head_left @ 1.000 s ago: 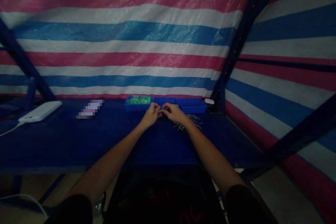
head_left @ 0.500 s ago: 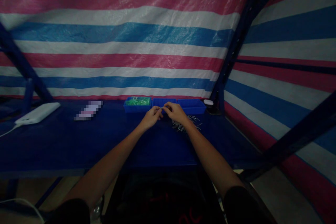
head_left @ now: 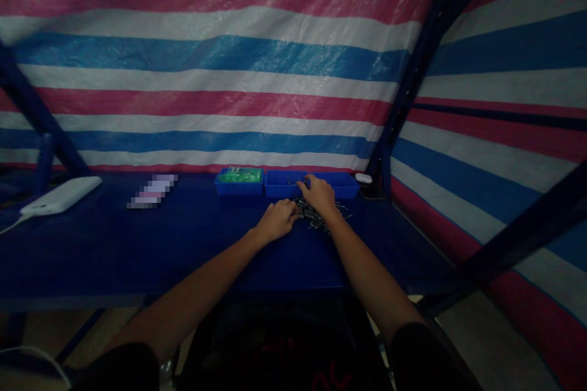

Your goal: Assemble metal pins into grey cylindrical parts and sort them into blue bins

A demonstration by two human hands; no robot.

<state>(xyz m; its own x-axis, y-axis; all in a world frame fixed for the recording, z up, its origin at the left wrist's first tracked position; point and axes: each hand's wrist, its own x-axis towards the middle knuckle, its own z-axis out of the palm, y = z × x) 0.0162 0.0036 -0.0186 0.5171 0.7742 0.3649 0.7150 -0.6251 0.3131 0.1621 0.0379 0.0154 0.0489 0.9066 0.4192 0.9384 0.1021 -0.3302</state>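
A pile of small, slim metal pieces (head_left: 314, 217) lies on the blue tabletop, partly hidden by my right hand and wrist. My left hand (head_left: 277, 220) rests at the pile's left edge. Its fingers are curled in among the pieces, and what they pinch is too small to name. Behind the pile, my right hand (head_left: 320, 194) reaches over the front of the middle blue bin (head_left: 277, 188). Thumb and forefinger are a little apart there, with nothing plainly between them. Something small and dark shows inside that bin, close to the fingertips.
To the left stands a blue bin (head_left: 239, 189) of green packets (head_left: 241, 176); to the right, another blue bin (head_left: 342, 188). A white case (head_left: 364, 178) sits by the rack post. A white power bank (head_left: 62, 195) with a cable and a blurred-out flat item (head_left: 153, 190) lie left.
My hands were together in front of the bins and have parted. The left came down and right to the pile; the right moved rightward to the middle bin.
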